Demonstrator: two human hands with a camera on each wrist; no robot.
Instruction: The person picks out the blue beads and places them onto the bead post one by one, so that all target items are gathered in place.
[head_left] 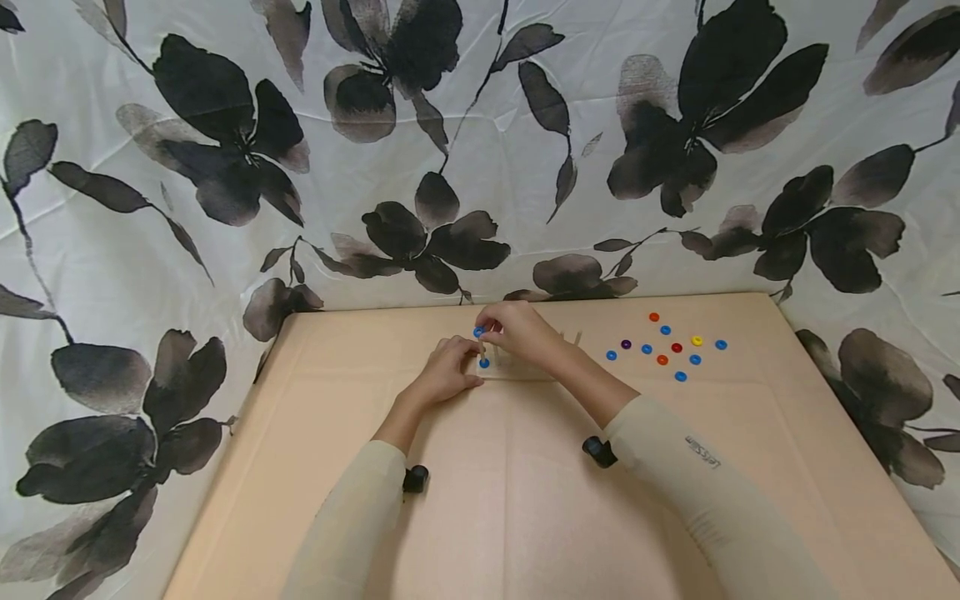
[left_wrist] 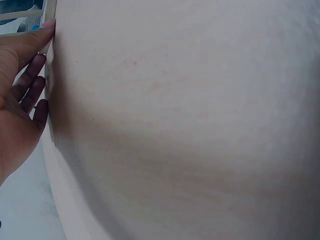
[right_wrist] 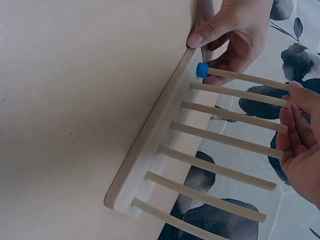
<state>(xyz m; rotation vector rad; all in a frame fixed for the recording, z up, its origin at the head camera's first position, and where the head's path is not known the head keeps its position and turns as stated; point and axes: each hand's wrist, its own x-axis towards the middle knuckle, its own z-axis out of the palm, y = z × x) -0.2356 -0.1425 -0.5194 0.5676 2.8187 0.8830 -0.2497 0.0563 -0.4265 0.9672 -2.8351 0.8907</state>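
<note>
Head view: on the far middle of the table (head_left: 322, 375), a board (right_wrist: 162, 127) with sticks is seen. One low blue ring (head_left: 484, 363) is kept at the foot of its left stick (right_wrist: 247, 78). Another blue ring (head_left: 478, 332) is pinched by the right hand (head_left: 517, 331) near that stick's top. The board's left end is gripped by the left hand (head_left: 444, 371). To the right, loose rings (head_left: 677, 347) are spread. Behind, a flowery cloth (head_left: 480, 158) is seen.

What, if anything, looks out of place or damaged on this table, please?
Nothing clearly stands out. The wooden rack shows no visible damage; its pegs look straight where visible, and a blue ring sits at the foot of the end peg. The loose rings lie scattered on the table.
</note>
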